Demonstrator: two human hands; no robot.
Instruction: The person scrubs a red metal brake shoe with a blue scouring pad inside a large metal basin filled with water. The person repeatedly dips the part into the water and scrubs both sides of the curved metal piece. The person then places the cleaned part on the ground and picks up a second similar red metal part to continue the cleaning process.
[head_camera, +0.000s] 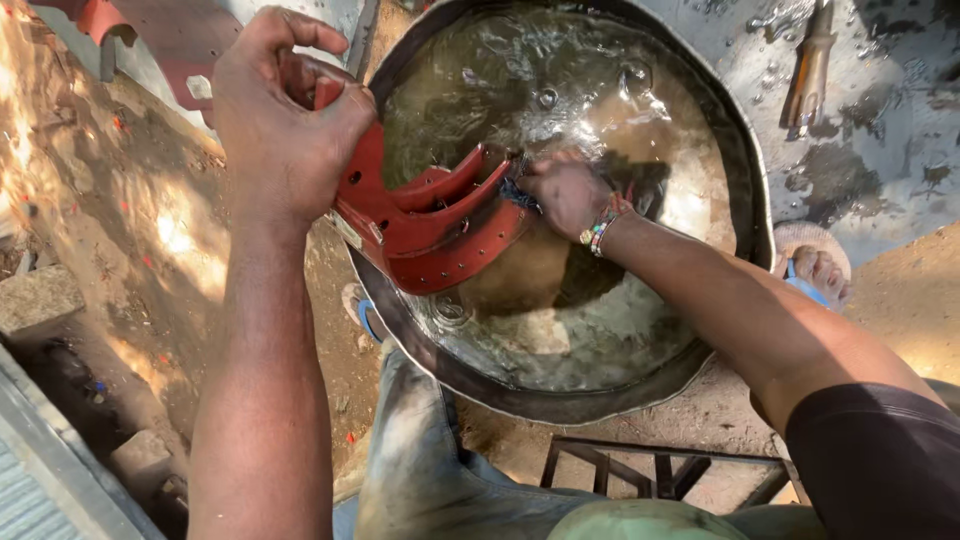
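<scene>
At the upper left of the frame the left hand (285, 110) grips the top edge of a curved red metal panel (430, 220), tilted into a wide round metal basin of water (740, 160) at centre. The right hand (565, 190) closes on a dark scrubbing pad (518, 193) pressed against the panel.

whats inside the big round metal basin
Water fills the big round metal basin, with the lower end of a red curved metal part dipped in. The right hand covers whatever it holds.
</scene>
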